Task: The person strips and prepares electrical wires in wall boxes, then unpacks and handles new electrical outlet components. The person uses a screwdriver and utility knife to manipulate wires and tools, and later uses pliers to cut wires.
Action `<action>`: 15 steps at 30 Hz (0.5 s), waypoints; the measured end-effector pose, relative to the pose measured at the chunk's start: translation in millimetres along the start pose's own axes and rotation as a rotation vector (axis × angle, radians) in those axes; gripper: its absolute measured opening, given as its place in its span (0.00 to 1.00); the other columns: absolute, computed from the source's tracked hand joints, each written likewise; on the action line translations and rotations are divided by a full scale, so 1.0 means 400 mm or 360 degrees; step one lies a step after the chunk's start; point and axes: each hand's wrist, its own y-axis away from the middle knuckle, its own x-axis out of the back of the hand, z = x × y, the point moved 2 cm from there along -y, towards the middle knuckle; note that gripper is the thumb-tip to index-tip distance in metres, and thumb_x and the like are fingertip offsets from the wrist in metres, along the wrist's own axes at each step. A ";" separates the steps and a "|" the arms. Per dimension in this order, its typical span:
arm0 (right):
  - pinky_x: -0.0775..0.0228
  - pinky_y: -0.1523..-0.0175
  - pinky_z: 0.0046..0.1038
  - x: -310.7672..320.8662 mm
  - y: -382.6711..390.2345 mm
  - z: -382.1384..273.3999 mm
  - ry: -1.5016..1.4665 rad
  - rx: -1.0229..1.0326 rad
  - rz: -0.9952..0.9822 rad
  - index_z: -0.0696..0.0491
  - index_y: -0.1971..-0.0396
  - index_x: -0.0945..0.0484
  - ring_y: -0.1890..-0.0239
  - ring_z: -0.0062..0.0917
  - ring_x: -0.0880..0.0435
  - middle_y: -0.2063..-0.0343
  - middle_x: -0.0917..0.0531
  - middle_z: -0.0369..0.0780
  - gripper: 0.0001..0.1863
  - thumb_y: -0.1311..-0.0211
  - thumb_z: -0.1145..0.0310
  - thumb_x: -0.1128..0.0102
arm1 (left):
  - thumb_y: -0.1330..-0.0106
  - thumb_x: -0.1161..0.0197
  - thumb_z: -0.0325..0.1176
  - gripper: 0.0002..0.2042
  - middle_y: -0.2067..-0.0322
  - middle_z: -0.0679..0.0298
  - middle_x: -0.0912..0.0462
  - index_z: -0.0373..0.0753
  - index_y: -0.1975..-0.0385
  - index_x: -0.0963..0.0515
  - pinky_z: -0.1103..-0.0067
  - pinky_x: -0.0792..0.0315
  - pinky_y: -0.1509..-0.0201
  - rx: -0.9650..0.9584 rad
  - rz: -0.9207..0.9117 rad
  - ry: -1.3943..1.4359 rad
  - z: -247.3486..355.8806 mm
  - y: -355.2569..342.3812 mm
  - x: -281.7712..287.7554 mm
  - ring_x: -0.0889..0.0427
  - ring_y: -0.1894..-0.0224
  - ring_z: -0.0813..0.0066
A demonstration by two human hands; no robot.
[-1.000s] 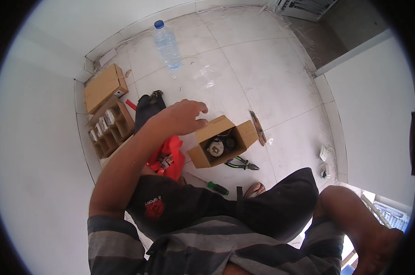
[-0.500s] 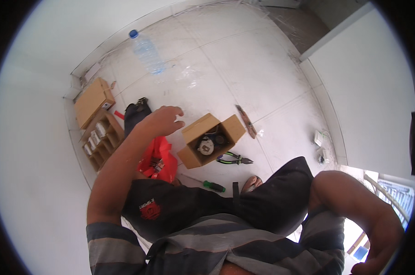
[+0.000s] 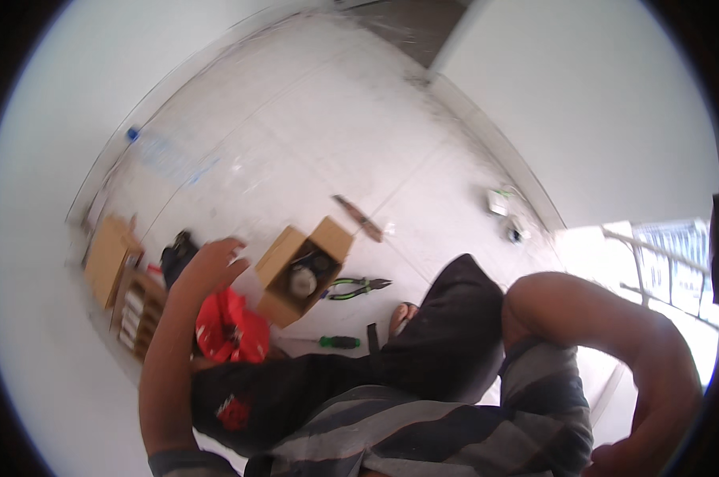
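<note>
My left hand (image 3: 216,266) hovers beside the open cardboard box (image 3: 280,308), above the red plastic bag (image 3: 234,327). Its fingers are apart and nothing is in them. Round dark and white parts (image 3: 304,281) lie inside the box. Right of the box are green-and-black pliers (image 3: 359,288), and nearer to me lies a green-handled screwdriver (image 3: 339,343). A long brown tool (image 3: 358,217), blurred, rests beyond the box. My right arm bends back at the right, and my right hand (image 3: 614,459) shows only partly at the lower edge, its fingers hidden.
A clear bottle with a blue cap (image 3: 168,157) lies on the tiles at left. By the left wall are a closed carton (image 3: 109,258), a divided carton with white pieces (image 3: 137,310) and a dark bag (image 3: 178,258). A white fitting (image 3: 498,203) sits by the right wall; a ladder (image 3: 641,274) stands beyond.
The view has turned, so the floor things appear farther left and the ladder shows more fully at right. My left hand stays raised beside the box, still empty.
</note>
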 end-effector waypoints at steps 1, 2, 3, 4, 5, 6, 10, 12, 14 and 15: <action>0.20 0.72 0.34 0.025 0.021 -0.017 -0.0178 0.0006 0.0062 0.54 0.46 0.24 0.77 0.33 0.17 0.76 0.18 0.41 0.23 0.32 0.53 0.37 | 0.36 0.34 0.39 0.20 0.61 0.47 0.14 0.33 0.48 0.22 0.67 0.21 0.50 -0.0014 -0.0004 0.0000 0.017 0.001 0.012 0.14 0.56 0.52; 0.19 0.69 0.30 0.068 0.028 -0.021 -0.0402 -0.0019 0.0103 0.56 0.57 0.19 0.78 0.30 0.16 0.78 0.17 0.41 0.18 0.33 0.55 0.35 | 0.36 0.33 0.39 0.21 0.59 0.46 0.14 0.33 0.47 0.22 0.67 0.21 0.49 -0.0030 -0.0040 0.0008 0.025 -0.018 0.016 0.14 0.55 0.52; 0.18 0.68 0.27 0.098 0.055 -0.053 -0.0444 -0.0133 0.0222 0.57 0.64 0.17 0.79 0.27 0.16 0.80 0.17 0.40 0.16 0.35 0.57 0.32 | 0.36 0.33 0.39 0.21 0.57 0.45 0.14 0.33 0.47 0.22 0.66 0.21 0.48 0.0012 -0.0049 0.0043 0.017 -0.012 0.016 0.14 0.54 0.52; 0.17 0.68 0.24 0.131 0.089 -0.083 -0.0489 -0.0249 0.0352 0.57 0.71 0.14 0.80 0.25 0.15 0.81 0.17 0.40 0.15 0.36 0.58 0.30 | 0.36 0.33 0.38 0.21 0.57 0.45 0.14 0.33 0.46 0.22 0.67 0.21 0.48 0.0061 -0.0072 0.0045 0.024 -0.010 0.017 0.13 0.54 0.53; 0.20 0.69 0.24 0.163 0.138 -0.112 -0.0438 -0.0317 0.0540 0.58 0.70 0.15 0.80 0.25 0.17 0.81 0.19 0.39 0.15 0.35 0.59 0.32 | 0.36 0.32 0.38 0.21 0.57 0.45 0.14 0.33 0.46 0.22 0.67 0.21 0.49 0.0118 -0.0093 0.0044 0.032 -0.007 0.016 0.13 0.54 0.54; 0.23 0.70 0.24 0.183 0.205 -0.123 -0.0273 -0.0344 0.0795 0.58 0.68 0.16 0.80 0.24 0.20 0.81 0.20 0.39 0.15 0.34 0.59 0.35 | 0.36 0.32 0.37 0.22 0.58 0.45 0.14 0.33 0.46 0.22 0.68 0.21 0.49 0.0145 -0.0122 0.0010 0.031 -0.006 0.011 0.13 0.54 0.54; 0.35 0.74 0.25 0.180 0.511 -0.101 0.0694 -0.0519 0.2080 0.61 0.60 0.21 0.80 0.23 0.28 0.81 0.27 0.36 0.15 0.28 0.62 0.44 | 0.36 0.32 0.37 0.22 0.58 0.44 0.14 0.32 0.45 0.22 0.67 0.21 0.49 0.0195 -0.0179 -0.0025 0.059 -0.020 -0.015 0.13 0.55 0.54; 0.41 0.76 0.26 0.166 0.673 -0.081 0.0935 -0.0732 0.2671 0.62 0.56 0.23 0.81 0.23 0.33 0.81 0.30 0.34 0.16 0.26 0.63 0.48 | 0.36 0.31 0.38 0.23 0.57 0.44 0.14 0.32 0.45 0.22 0.67 0.21 0.49 0.0188 -0.0186 0.0018 0.071 -0.031 -0.033 0.13 0.56 0.54; 0.42 0.77 0.24 0.127 0.840 -0.064 0.0997 -0.0976 0.3260 0.62 0.58 0.22 0.81 0.20 0.31 0.81 0.29 0.33 0.13 0.28 0.65 0.44 | 0.37 0.30 0.40 0.24 0.57 0.44 0.14 0.32 0.44 0.23 0.67 0.20 0.49 0.0186 -0.0184 0.0067 0.065 -0.060 -0.074 0.13 0.56 0.54; 0.43 0.77 0.23 0.095 0.933 -0.060 0.0917 -0.1063 0.3516 0.62 0.60 0.22 0.81 0.19 0.31 0.81 0.29 0.33 0.12 0.29 0.67 0.42 | 0.37 0.30 0.41 0.26 0.57 0.44 0.14 0.32 0.44 0.23 0.66 0.20 0.49 0.0178 -0.0200 0.0007 0.064 -0.074 -0.093 0.13 0.56 0.53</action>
